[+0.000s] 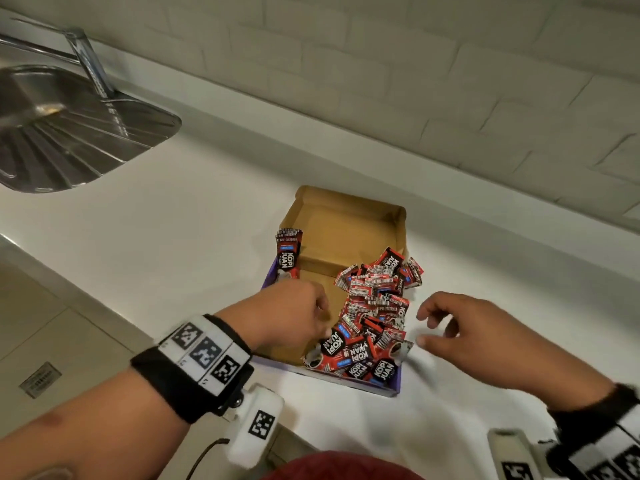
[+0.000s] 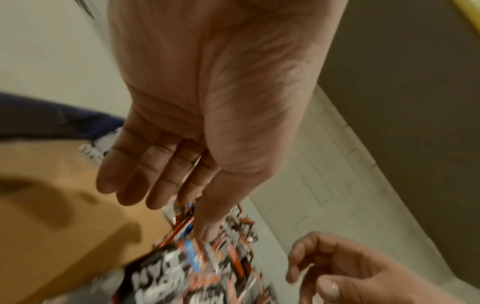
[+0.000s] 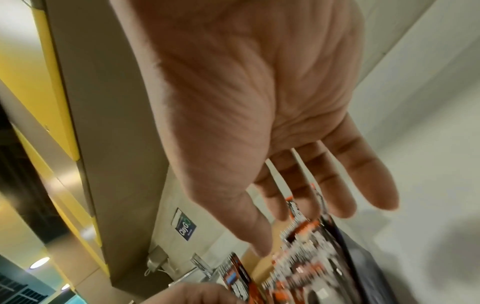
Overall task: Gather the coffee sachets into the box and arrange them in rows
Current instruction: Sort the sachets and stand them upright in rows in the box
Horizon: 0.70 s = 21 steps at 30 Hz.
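The box (image 1: 349, 233) lies flat on the white table (image 1: 173, 220), close to the table's near edge, with its long axis running from that edge toward the tiled wall (image 1: 415, 81) at the back. Its brown inside is bare at the far end. A loose heap of sachets (image 1: 374, 313) fills the near right part of the box, the packets lying at all angles with no common direction. One small stack of sachets (image 1: 288, 254) stands upright against the box's left wall, its long axis pointing up and its printed face turned toward the person.

The left hand (image 1: 294, 313) is over the near left part of the box, beside the heap; the head view hides its fingers, while the left wrist view shows the fingers (image 2: 145, 176) held straight together and the thumb reaching down to the heap, gripping nothing. The right hand (image 1: 478, 334) hovers just right of the box's near right corner. From the head it looks loosely curled, and the right wrist view shows the palm empty with fingers (image 3: 363, 185) spread and relaxed above the blurred sachets.

Only the head view takes in the steel sink (image 1: 69, 133) and tap (image 1: 90, 64) at the table's far left. Only the right wrist view shows a small dark sticker (image 3: 185, 225) on the wall.
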Available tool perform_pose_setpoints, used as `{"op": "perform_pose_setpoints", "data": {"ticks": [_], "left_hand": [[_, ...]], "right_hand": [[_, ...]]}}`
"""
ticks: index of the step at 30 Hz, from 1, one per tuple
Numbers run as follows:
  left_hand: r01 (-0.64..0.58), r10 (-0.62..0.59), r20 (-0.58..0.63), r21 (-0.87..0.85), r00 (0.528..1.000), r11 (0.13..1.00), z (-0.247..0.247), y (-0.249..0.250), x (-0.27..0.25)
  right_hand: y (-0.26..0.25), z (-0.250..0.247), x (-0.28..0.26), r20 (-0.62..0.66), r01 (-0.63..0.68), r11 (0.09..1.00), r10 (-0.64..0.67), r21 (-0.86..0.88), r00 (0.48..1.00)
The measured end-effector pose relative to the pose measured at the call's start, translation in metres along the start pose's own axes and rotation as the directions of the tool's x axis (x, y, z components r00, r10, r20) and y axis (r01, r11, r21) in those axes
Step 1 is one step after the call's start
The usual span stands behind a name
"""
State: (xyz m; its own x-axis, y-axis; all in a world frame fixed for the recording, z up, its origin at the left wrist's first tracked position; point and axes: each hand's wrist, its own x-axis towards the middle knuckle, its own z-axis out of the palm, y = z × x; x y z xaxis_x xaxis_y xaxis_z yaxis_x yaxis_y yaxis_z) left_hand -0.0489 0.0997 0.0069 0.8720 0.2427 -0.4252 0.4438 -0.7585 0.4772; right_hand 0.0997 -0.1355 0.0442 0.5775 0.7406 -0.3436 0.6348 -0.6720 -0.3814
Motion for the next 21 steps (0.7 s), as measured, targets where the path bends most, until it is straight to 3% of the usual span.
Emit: {"op": "perform_pose_setpoints", "data": {"ticks": [3, 5, 11, 21], "left_hand": [[0.049, -0.064, 0.109, 0.131, 0.992, 0.990, 0.020, 0.009, 0.014], [0.069, -0.091, 0.120, 0.174, 0.989, 0.982, 0.031, 0.016, 0.017], [0.137, -0.137, 0.006, 0.043, 0.991, 0.990, 0.049, 0.027, 0.011], [0.112, -0.110, 0.029, -0.053, 0.993, 0.992, 0.061, 0.025, 0.004]], "right_hand": [[0.006, 0.025, 0.006, 0.005, 0.014, 0.999, -0.014, 0.047, 1.000], [0.007, 0.039, 0.010, 0.019, 0.017, 0.997, -0.018, 0.073, 1.000], [0.010, 0.057, 0.016, -0.093, 0.011, 0.996, -0.002, 0.090, 0.996], [0.008, 0.061, 0.010, -0.116, -0.023, 0.970, 0.053, 0.243, 0.992]]}}
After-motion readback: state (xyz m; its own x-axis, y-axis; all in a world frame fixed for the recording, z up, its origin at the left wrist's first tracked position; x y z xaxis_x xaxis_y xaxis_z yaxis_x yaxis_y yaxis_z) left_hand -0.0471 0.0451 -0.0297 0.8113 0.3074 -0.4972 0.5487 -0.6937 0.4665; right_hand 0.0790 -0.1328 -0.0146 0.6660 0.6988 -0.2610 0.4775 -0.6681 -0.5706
